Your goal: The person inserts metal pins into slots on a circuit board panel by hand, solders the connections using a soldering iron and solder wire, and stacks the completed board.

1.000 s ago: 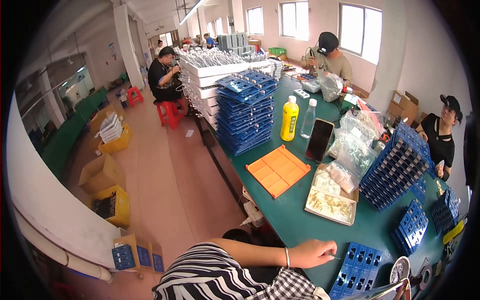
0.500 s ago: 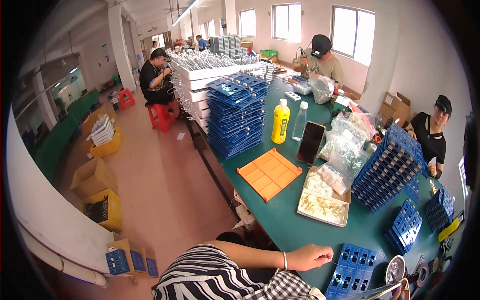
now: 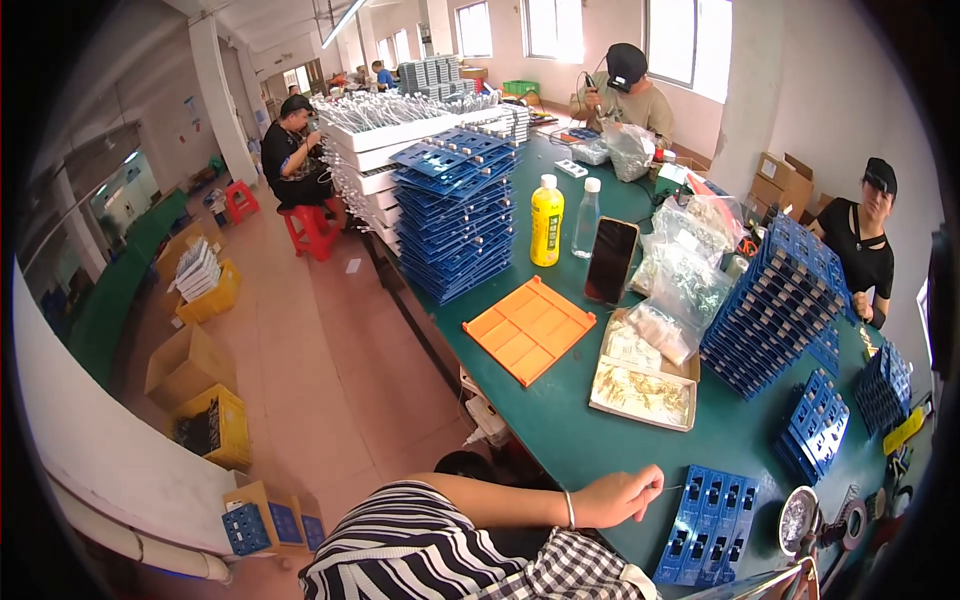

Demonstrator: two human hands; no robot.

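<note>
My left hand (image 3: pixel 617 497) is closed in a pinch, with a bracelet at the wrist, over the green tabletop. A thin wire (image 3: pixel 674 487) sticks out from its fingertips toward a blue circuit-board panel (image 3: pixel 706 525). That panel lies flat just right of the hand and carries rows of black parts. My right hand does not show. At the bottom edge, a pale, flat-edged thing (image 3: pixel 750 584) juts in beside the panel; its kind is unclear. Right of the panel stands a round metal dish (image 3: pixel 797 520) with crinkled silvery stuff in it.
Blue panels stand in a tall stack (image 3: pixel 455 215) and a leaning stack (image 3: pixel 775 310). Between them are an orange tray (image 3: pixel 530 330), a yellow bottle (image 3: pixel 547 222), a phone (image 3: pixel 611 260) and a box of small metal parts (image 3: pixel 642 392). Other people sit around the table.
The whole view has shifted slightly, so the table things sit a little higher and further left. My left hand stays pinched beside the panel, a bit more raised at the fingers.
</note>
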